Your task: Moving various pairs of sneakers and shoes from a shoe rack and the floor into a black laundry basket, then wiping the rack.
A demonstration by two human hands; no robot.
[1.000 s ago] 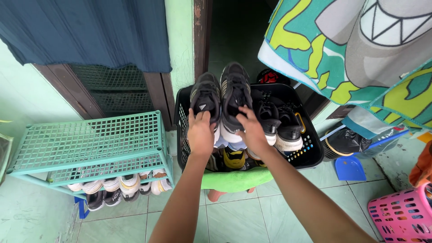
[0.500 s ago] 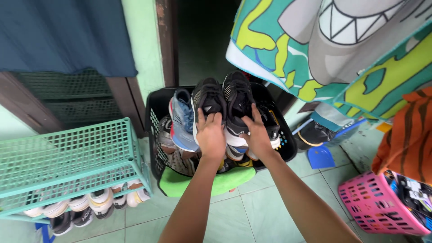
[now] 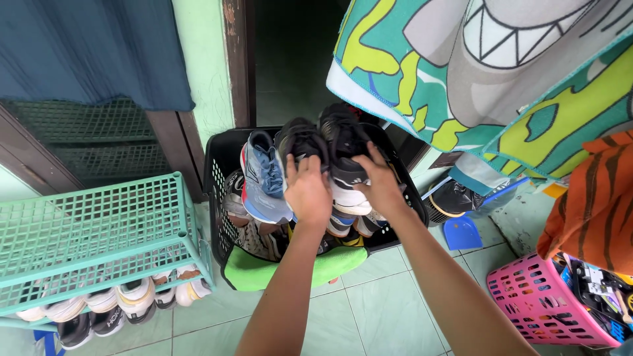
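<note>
The left hand (image 3: 307, 191) is clasped around the heel end of a black sneaker (image 3: 300, 142), fingers wrapped over its collar, and the right hand (image 3: 380, 186) grips the back of a second black sneaker (image 3: 343, 142) with a white sole. Both shoes point away from the person, toes up and forward, held side by side just above the black laundry basket (image 3: 221, 165).

Because each shoe is held only at its heel, the toe end hangs free; a loose grip could let one tip and drop onto the crowded pile, and the blue and grey running shoe (image 3: 264, 178) leaning just beside the left hand looks likely to slide if it is bumped. The basket sits on a green stool (image 3: 290, 264) and overhangs it, so a hard knock on one rim could, I judge, rock the whole load.

The pair looks dark mesh with black laces and worn soles, matte and dry as far as can be told.

Around this: a teal shoe rack (image 3: 99, 224) with pale shoes beneath on the left, a patterned towel (image 3: 475, 72) hanging overhead, and a pink basket (image 3: 547, 300) at lower right
</note>
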